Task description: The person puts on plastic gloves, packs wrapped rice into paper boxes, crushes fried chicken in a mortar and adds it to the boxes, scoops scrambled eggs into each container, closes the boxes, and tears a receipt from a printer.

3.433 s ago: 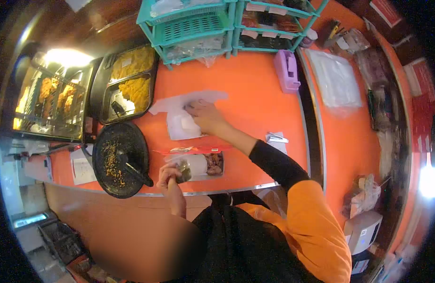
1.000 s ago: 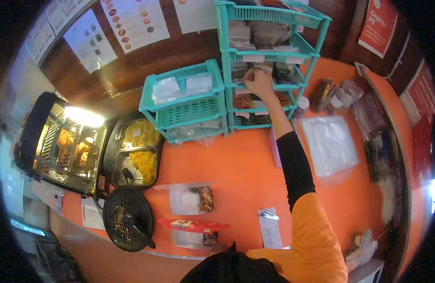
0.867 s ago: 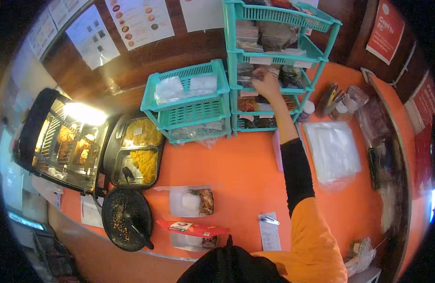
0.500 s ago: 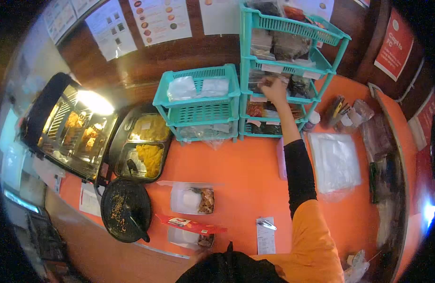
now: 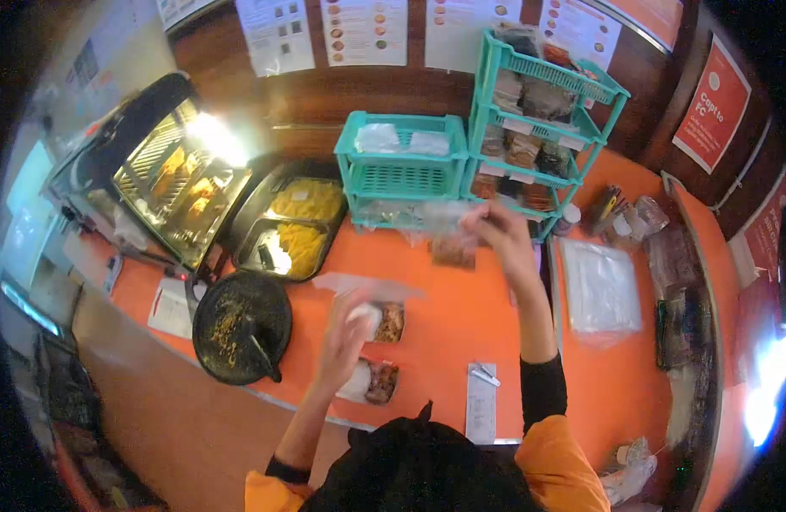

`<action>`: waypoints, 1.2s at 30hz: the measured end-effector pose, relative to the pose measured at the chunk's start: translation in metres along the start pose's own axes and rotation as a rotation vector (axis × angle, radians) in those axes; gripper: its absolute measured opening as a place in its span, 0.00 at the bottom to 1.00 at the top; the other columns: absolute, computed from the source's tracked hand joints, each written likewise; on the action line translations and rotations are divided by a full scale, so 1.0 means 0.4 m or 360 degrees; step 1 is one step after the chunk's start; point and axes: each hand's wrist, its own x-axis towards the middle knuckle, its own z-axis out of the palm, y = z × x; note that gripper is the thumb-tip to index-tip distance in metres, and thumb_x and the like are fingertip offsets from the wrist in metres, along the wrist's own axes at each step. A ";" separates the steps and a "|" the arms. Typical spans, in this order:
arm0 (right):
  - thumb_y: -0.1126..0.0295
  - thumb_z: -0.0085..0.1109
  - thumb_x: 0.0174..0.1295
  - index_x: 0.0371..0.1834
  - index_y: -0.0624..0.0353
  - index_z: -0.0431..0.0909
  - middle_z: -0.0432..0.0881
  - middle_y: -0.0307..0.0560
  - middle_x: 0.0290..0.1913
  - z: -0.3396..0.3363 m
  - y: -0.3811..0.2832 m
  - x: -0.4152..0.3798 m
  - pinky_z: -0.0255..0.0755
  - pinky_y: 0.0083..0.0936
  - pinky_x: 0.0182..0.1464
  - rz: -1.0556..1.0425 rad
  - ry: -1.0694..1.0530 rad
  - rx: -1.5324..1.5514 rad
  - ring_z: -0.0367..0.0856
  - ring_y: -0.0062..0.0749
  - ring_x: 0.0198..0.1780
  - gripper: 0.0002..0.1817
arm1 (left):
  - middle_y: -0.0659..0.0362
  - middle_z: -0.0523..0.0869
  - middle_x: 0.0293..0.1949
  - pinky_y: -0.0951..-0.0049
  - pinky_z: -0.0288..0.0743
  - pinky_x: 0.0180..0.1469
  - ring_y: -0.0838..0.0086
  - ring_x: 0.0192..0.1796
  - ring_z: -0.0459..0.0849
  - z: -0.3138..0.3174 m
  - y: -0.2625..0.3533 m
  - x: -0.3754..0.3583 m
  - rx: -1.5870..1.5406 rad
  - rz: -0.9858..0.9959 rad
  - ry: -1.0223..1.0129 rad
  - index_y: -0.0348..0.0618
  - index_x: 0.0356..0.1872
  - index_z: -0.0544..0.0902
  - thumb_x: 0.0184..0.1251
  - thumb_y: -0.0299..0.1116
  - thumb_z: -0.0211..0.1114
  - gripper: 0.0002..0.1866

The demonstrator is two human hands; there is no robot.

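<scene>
Right hand (image 5: 510, 241): fingertips pinched on one clear packet (image 5: 452, 253), brownish contents, blurred; we cannot fix its long axis. Packet is over the orange counter (image 5: 444, 341). Upper food box (image 5: 402, 319): we place it leftward and nearer us, beside the left hand (image 5: 338, 334), fingers loosely spread, apparently holding nothing, contact uncertain.

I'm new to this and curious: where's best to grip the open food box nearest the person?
Probably the open food box is best gripped by its right wall, from the right: the left hand is near its left end, and food lies exposed inside.
</scene>
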 end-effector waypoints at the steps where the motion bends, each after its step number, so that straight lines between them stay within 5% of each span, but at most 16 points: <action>1: 0.73 0.60 0.63 0.36 0.59 0.79 0.81 0.35 0.34 0.039 -0.014 -0.045 0.76 0.20 0.41 0.0044 -0.0150 -0.0023 0.79 0.18 0.38 0.02 | 0.56 0.72 0.60 0.68 0.69 0.63 0.69 0.62 0.72 0.025 0.031 0.042 -0.0339 -0.0109 0.0033 0.38 0.61 0.74 0.76 0.35 0.54 0.18; 5: 0.73 0.58 0.64 0.37 0.59 0.79 0.81 0.36 0.37 0.151 -0.022 -0.157 0.78 0.22 0.42 0.0164 -0.0405 0.0114 0.80 0.19 0.40 0.03 | 0.63 0.82 0.47 0.74 0.73 0.54 0.78 0.51 0.79 0.030 0.057 0.090 -0.0758 -0.0449 -0.0054 0.37 0.56 0.79 0.78 0.41 0.53 0.18; 8: 0.72 0.57 0.66 0.38 0.60 0.78 0.81 0.37 0.36 0.195 -0.029 -0.193 0.78 0.24 0.43 0.0173 -0.0383 0.0193 0.80 0.20 0.40 0.04 | 0.66 0.85 0.39 0.78 0.75 0.45 0.83 0.39 0.81 0.006 0.063 0.055 -0.0328 -0.0339 0.0037 0.33 0.49 0.83 0.78 0.39 0.54 0.18; 11: 0.71 0.54 0.69 0.40 0.61 0.77 0.82 0.40 0.35 0.193 0.045 -0.188 0.79 0.26 0.42 -0.0145 -0.0214 0.0011 0.82 0.24 0.39 0.05 | 0.59 0.87 0.40 0.73 0.80 0.46 0.76 0.41 0.86 -0.030 0.059 0.030 -0.0497 -0.0364 0.0159 0.36 0.46 0.84 0.78 0.43 0.53 0.19; 16: 0.72 0.54 0.67 0.39 0.62 0.74 0.85 0.49 0.33 0.158 0.064 -0.192 0.79 0.27 0.38 0.0079 0.0018 -0.0012 0.85 0.29 0.36 0.05 | 0.59 0.87 0.37 0.76 0.80 0.43 0.80 0.39 0.86 -0.154 0.086 -0.051 -0.0371 -0.0429 0.0174 0.31 0.42 0.84 0.76 0.36 0.56 0.15; 18: 0.72 0.55 0.65 0.38 0.62 0.74 0.86 0.49 0.32 0.149 0.148 -0.186 0.78 0.28 0.38 0.0420 -0.0207 -0.0495 0.86 0.28 0.36 0.05 | 0.55 0.88 0.35 0.75 0.81 0.44 0.76 0.37 0.88 -0.221 0.051 -0.109 0.0576 -0.0312 -0.0395 0.30 0.39 0.84 0.71 0.33 0.60 0.13; 19: 0.72 0.55 0.65 0.38 0.62 0.74 0.86 0.49 0.32 0.159 0.221 -0.181 0.78 0.28 0.38 0.0432 -0.0219 -0.0488 0.86 0.28 0.36 0.05 | 0.55 0.88 0.35 0.75 0.81 0.44 0.76 0.37 0.88 -0.235 0.034 -0.133 0.0580 -0.0329 -0.0390 0.30 0.39 0.84 0.71 0.33 0.60 0.13; 21: 0.71 0.55 0.65 0.37 0.61 0.75 0.86 0.49 0.30 0.187 0.400 -0.165 0.77 0.30 0.38 0.0441 -0.0563 -0.0578 0.86 0.28 0.36 0.05 | 0.56 0.88 0.29 0.72 0.81 0.42 0.72 0.35 0.89 -0.249 -0.010 -0.177 0.0265 -0.0927 -0.0739 0.33 0.36 0.85 0.66 0.31 0.64 0.10; 26: 0.69 0.53 0.66 0.37 0.60 0.76 0.86 0.49 0.36 0.335 0.555 -0.116 0.77 0.35 0.42 -0.0088 -0.0125 -0.0796 0.85 0.47 0.39 0.07 | 0.54 0.87 0.28 0.66 0.75 0.33 0.65 0.31 0.85 -0.225 -0.226 -0.213 0.0586 -0.0458 -0.0497 0.38 0.34 0.87 0.63 0.32 0.66 0.08; 28: 0.69 0.53 0.66 0.39 0.60 0.77 0.85 0.50 0.39 0.345 0.648 -0.123 0.76 0.37 0.46 -0.0051 -0.0279 -0.0818 0.84 0.50 0.42 0.07 | 0.52 0.87 0.35 0.66 0.73 0.30 0.64 0.29 0.82 -0.202 -0.258 -0.219 0.0971 -0.0065 0.0052 0.40 0.35 0.88 0.63 0.34 0.67 0.08; 32: 0.69 0.52 0.64 0.47 0.59 0.77 0.83 0.55 0.48 0.342 0.717 -0.160 0.71 0.45 0.56 -0.0152 -0.0512 -0.1106 0.79 0.55 0.52 0.11 | 0.55 0.86 0.45 0.71 0.74 0.44 0.70 0.42 0.84 -0.201 -0.306 -0.253 0.0448 -0.0954 0.0212 0.39 0.41 0.87 0.67 0.36 0.66 0.12; 36: 0.68 0.52 0.63 0.54 0.59 0.74 0.81 0.59 0.51 0.331 0.765 -0.168 0.69 0.47 0.58 -0.0140 -0.0581 -0.1163 0.77 0.58 0.54 0.16 | 0.57 0.84 0.49 0.71 0.73 0.53 0.70 0.53 0.81 -0.169 -0.307 -0.249 -0.0177 -0.0802 0.0249 0.39 0.44 0.87 0.70 0.36 0.63 0.12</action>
